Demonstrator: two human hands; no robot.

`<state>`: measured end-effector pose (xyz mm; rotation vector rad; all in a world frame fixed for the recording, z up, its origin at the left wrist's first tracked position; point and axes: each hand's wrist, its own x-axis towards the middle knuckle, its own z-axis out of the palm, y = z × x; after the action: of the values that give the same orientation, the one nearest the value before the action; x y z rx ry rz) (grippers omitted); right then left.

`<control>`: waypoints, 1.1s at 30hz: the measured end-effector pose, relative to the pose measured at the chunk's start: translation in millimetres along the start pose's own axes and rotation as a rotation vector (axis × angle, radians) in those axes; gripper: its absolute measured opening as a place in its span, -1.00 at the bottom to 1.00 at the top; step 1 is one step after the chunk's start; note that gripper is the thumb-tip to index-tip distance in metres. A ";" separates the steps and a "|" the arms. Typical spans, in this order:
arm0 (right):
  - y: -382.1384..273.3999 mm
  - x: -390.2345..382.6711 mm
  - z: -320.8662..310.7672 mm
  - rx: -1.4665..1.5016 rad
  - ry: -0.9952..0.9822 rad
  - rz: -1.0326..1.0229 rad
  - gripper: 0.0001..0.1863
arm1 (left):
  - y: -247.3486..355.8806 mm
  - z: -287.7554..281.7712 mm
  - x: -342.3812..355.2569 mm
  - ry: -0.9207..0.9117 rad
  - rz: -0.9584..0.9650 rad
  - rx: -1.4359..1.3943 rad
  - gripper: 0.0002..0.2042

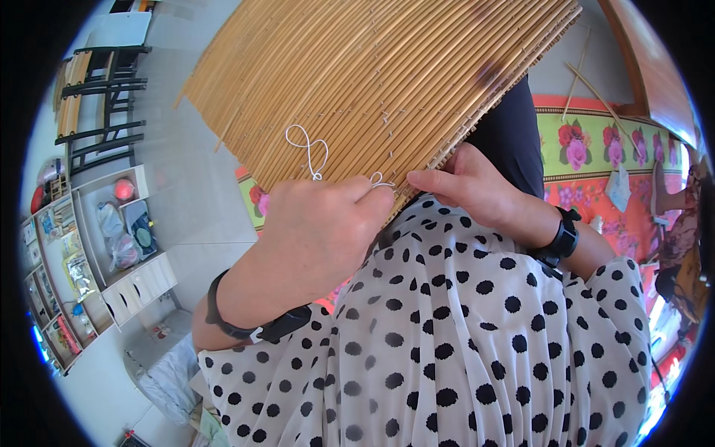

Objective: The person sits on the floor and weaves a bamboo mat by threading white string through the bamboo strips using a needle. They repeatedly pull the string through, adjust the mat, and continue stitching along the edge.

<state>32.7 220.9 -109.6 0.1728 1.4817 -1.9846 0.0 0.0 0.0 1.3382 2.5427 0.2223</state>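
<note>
The slatted mat [335, 82] lay in front of the person, partly over a dark trouser leg [518, 138]. Stitches already crossed many slats; a loose white string [307, 147] near the left hand [320, 216] seemed yet unfastened. That hand was curled, fingertips hidden, its hold impossible to tell. The right hand [480, 182] pinched the mat's right edge. The far end was cut off.
</note>
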 end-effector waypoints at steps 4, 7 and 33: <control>0.5 -1.2 0.6 0.012 -0.016 -0.041 -0.59 | -0.8 -0.6 0.1 0.001 0.006 -0.013 -0.75; -1.8 -3.3 -0.3 0.007 -0.028 -0.048 -0.63 | 0.4 2.6 1.1 0.066 0.027 -0.004 -0.89; 0.4 -2.5 0.6 0.023 -0.053 -0.096 -0.66 | -0.4 6.9 4.4 0.098 0.049 -0.001 -0.93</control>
<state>35.0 221.4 -108.5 0.0592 1.4584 -2.0661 -0.7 3.5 -7.4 1.4243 2.5906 0.3064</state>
